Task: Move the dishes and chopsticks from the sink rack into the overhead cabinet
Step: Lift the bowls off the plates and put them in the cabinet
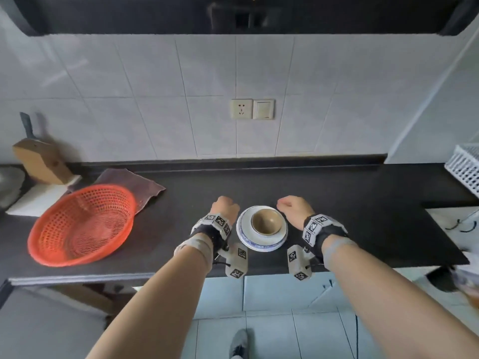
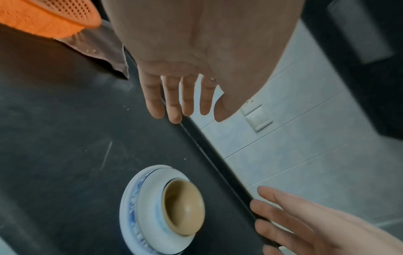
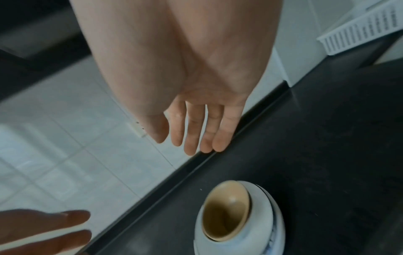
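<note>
A stack of blue-and-white bowls (image 1: 261,240) with a tan bowl (image 1: 267,221) nested on top sits on the black countertop (image 1: 363,203), near its front edge. The left hand (image 1: 225,207) hovers just left of the stack and the right hand (image 1: 294,207) just right of it, neither touching. Both hands are spread, fingers straight and empty. An orange strainer basket (image 1: 80,224) lies well to the left.
</note>
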{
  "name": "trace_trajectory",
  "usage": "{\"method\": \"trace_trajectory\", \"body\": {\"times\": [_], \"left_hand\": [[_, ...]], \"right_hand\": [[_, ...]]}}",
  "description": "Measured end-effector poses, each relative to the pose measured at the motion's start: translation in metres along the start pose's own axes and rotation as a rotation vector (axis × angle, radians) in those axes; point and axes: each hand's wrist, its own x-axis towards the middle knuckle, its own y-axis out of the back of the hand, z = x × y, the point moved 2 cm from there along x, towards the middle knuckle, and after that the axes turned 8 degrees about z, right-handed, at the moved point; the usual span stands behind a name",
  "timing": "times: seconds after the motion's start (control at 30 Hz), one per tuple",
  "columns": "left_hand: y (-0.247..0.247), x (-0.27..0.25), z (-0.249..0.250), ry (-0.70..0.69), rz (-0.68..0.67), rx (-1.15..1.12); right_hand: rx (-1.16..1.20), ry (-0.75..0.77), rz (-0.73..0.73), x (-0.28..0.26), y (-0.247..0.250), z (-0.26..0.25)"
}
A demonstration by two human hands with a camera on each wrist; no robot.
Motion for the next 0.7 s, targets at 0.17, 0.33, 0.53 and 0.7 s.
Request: {"method": "trace_trajectory", "body": {"times": [0.17, 0.33, 0.53, 0.7], "left_hand": [[-0.066, 0.056, -0.051, 0.162, -0.111, 0.006], [-0.094, 0.068, -0.062, 0.257, -0.203, -0.084], [-0.130, 0.083, -0.072, 0.256, -0.307, -0.057], [-0.138, 0.096, -0.066, 0.194, -0.235, 0.094]], "right_hand": [[0.071, -0.282, -0.040, 0.030, -0.046, 0.060], [0.259, -0.489, -0.046, 0.057, -0.090, 0.098], [0.100, -0.368, -0.021, 0.079, -0.109, 0.123], [-0.025, -0.294, 0.020, 0.087, -0.106, 0.125]]}}
